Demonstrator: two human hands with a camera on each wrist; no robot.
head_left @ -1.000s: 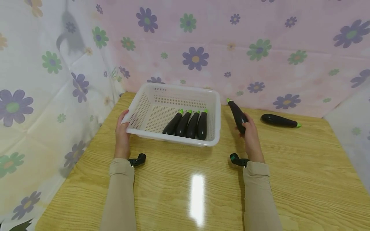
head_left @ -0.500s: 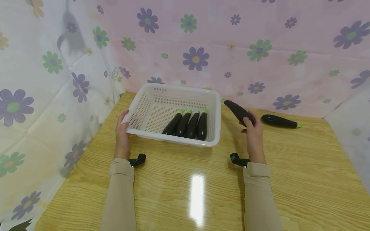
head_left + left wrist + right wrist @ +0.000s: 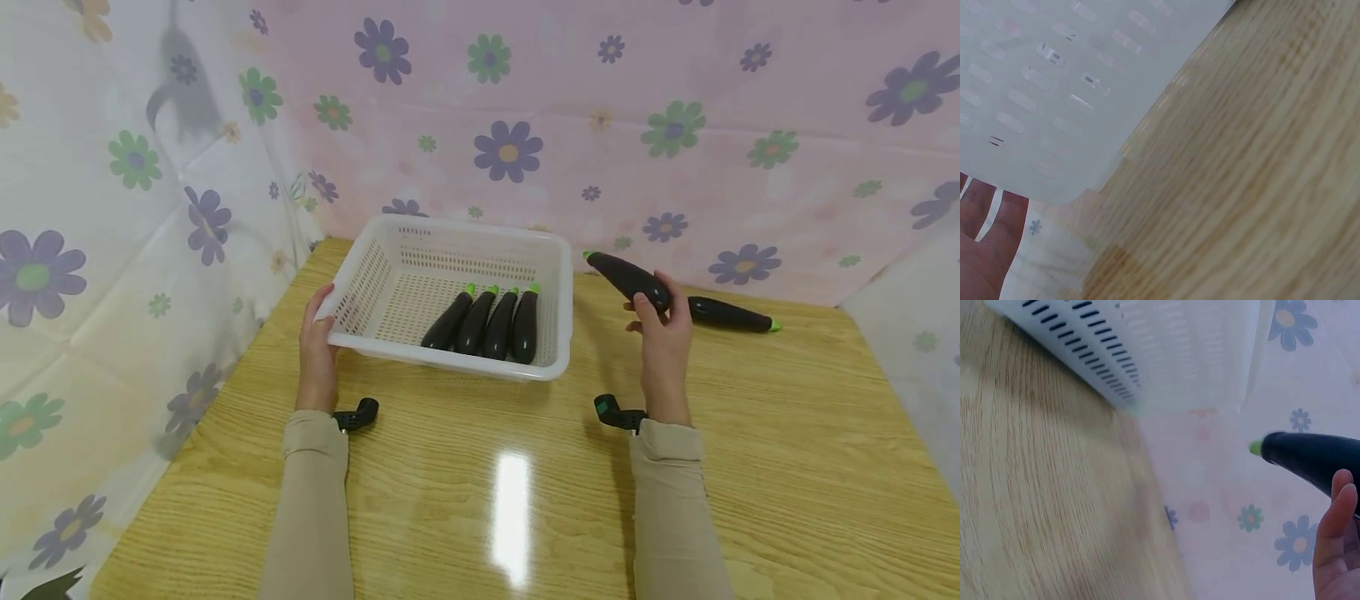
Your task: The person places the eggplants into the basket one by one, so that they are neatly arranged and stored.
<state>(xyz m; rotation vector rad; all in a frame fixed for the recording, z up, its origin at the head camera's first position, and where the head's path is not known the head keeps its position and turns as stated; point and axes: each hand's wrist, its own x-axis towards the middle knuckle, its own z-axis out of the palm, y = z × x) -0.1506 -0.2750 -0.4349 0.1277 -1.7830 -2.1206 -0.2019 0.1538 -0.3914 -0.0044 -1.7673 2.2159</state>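
Observation:
A white plastic basket (image 3: 450, 354) stands on the table, with several dark eggplants (image 3: 474, 323) lying side by side in its right half, green stems toward the back. My left hand (image 3: 318, 354) grips the basket's left rim; in the left wrist view, fingers (image 3: 1007, 219) show under the basket wall. My right hand (image 3: 665, 342) holds another eggplant (image 3: 626, 277) by its thick end, above the table to the right of the basket. Its green tip points left toward the basket, also in the right wrist view, where the held eggplant (image 3: 1310, 456) enters from the right edge.
One more eggplant (image 3: 731, 315) lies on the wooden table (image 3: 787, 467) behind and right of my right hand, partly covered by it. A flowered cloth (image 3: 570, 108) hangs along the back and sides. A bright light reflection (image 3: 512, 517) falls on the table's front.
My right hand has lifted the eggplant slightly and shifted right. The eggplant has turned from nearly pointing away to slanting left. My left hand and the basket have stayed put.

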